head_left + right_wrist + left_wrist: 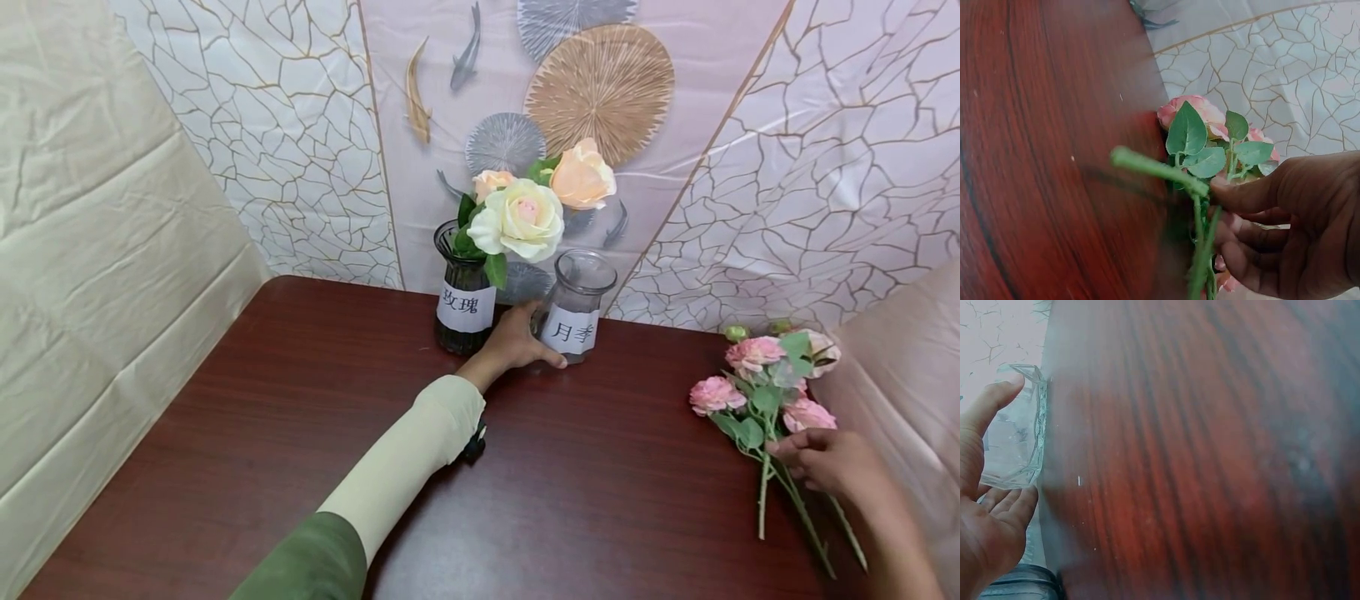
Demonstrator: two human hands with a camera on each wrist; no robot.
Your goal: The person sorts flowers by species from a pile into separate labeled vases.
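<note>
My left hand (513, 340) grips the lower part of a clear glass vase (585, 279), which stands upright at the table's back with a white paper label. In the left wrist view, thumb and fingers lie on opposite sides of the vase's base (1040, 428). At the right, my right hand (843, 467) pinches a green stem (763, 492) among several pink artificial flowers (753, 354) lying on the table. A cut stem end (1147, 165) points away from the thumb in the right wrist view. Palm and fingers partly hide the other stems.
Just left of the clear vase stands a dark ribbed vase (457, 337), also labelled, holding a white rose (525, 218) and peach roses (583, 177). Patterned cloth (300, 133) hangs behind the reddish-brown table (600, 483). Pale fabric (900, 358) borders the right side.
</note>
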